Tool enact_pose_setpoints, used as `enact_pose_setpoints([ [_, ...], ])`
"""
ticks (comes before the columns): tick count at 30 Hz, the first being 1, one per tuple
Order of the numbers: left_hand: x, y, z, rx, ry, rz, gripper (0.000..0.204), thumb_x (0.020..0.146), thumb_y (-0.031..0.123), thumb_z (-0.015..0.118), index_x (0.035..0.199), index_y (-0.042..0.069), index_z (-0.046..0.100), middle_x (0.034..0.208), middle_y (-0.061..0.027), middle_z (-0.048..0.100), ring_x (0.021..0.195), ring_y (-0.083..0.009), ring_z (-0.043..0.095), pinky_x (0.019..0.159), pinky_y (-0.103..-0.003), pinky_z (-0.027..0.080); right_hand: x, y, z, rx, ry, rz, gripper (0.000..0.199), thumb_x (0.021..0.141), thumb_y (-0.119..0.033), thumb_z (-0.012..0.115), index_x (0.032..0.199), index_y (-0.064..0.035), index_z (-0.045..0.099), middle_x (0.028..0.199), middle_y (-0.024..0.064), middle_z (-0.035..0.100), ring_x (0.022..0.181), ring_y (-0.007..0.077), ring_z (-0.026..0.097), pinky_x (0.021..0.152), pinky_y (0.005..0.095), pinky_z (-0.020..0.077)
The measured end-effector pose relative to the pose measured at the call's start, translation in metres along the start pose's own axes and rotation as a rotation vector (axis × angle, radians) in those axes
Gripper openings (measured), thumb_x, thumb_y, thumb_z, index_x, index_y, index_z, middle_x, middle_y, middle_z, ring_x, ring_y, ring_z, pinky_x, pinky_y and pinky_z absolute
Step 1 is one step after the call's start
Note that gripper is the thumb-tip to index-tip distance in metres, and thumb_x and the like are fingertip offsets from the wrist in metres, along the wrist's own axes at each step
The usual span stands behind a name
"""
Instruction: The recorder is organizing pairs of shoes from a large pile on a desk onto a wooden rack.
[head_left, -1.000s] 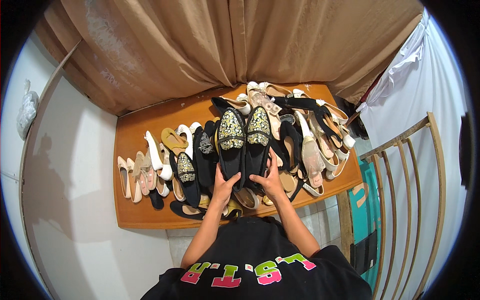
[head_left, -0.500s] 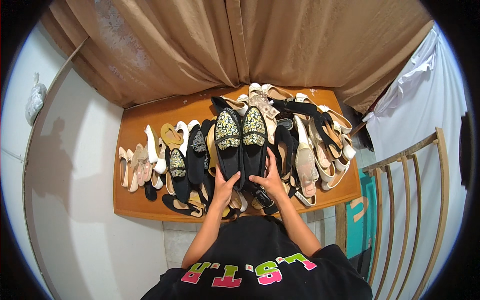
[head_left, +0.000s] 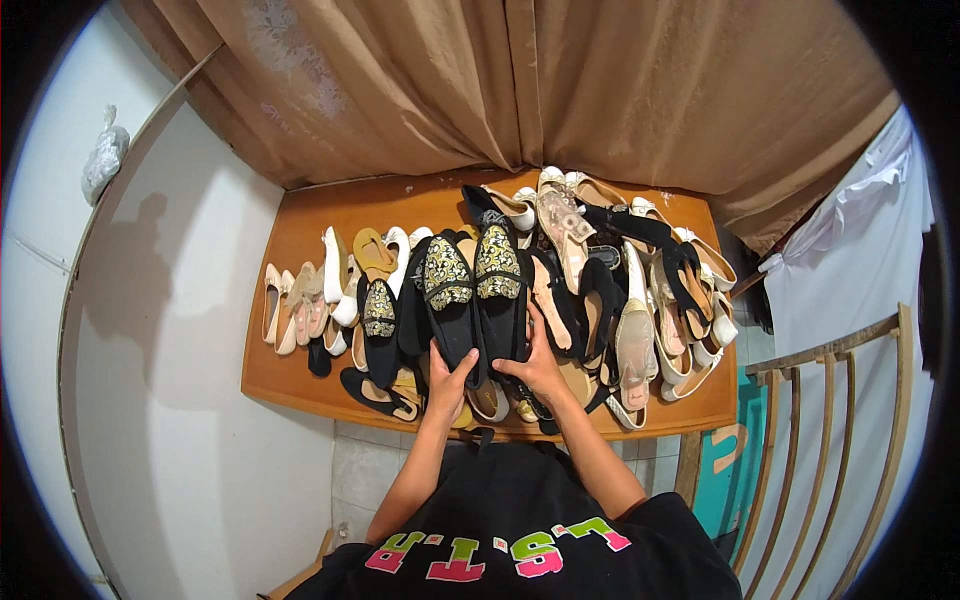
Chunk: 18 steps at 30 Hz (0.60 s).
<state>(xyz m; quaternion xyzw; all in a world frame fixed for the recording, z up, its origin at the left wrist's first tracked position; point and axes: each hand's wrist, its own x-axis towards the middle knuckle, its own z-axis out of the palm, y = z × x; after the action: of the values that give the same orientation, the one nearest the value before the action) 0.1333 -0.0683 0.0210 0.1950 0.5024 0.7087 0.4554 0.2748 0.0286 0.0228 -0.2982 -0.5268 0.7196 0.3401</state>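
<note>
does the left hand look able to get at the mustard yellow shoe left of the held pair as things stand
Probably not while full: the left hand grips a patterned black shoe by its heel end. Otherwise the mustard yellow shoe seems within reach, its upper part uncovered.

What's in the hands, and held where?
Left hand and right hand each hold one flat black shoe with a gold-patterned upper, gripped at the heel end.
</note>
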Motion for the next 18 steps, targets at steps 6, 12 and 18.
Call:
enact_pose_setpoints([
  [6,0.008,0.02,-0.033,0.033,-0.156,-0.051,0.078,0.084,-0.001,0.072,0.148,0.004,0.028,0.135,-0.0126,0.05,0.123,-0.0218,0.052,0.103,-0.035,0.046,-0.014,-0.006,0.037,-0.036,0.09,-0.026,0.12,0.072,-0.005,0.087,0.159,-0.0101,0.004,0.151,0.0208,0.036,0.136,0.0299,0.043,0.113,0.0408,0.0385],
  [12,0.025,0.025,-0.074,0.274,-0.37,-0.063,0.105,0.07,-0.001,0.074,0.154,0.0,0.01,0.139,-0.0178,0.043,0.125,-0.0269,0.05,0.105,-0.036,0.044,-0.034,0.007,0.082,-0.05,0.276,-0.113,0.119,0.079,-0.018,0.086,0.16,-0.0143,-0.002,0.157,0.0196,0.026,0.143,0.0299,0.033,0.119,0.0417,0.0272],
  [18,0.03,0.044,-0.079,0.296,-0.638,-0.079,0.106,0.07,-0.001,0.072,0.154,0.0,0.007,0.14,-0.0179,0.042,0.126,-0.0278,0.049,0.107,-0.037,0.042,-0.058,0.012,0.105,-0.042,0.415,-0.191,0.117,0.079,-0.008,0.081,0.161,-0.0145,-0.003,0.157,0.0178,0.027,0.143,0.0274,0.032,0.118,0.0397,0.0272],
])
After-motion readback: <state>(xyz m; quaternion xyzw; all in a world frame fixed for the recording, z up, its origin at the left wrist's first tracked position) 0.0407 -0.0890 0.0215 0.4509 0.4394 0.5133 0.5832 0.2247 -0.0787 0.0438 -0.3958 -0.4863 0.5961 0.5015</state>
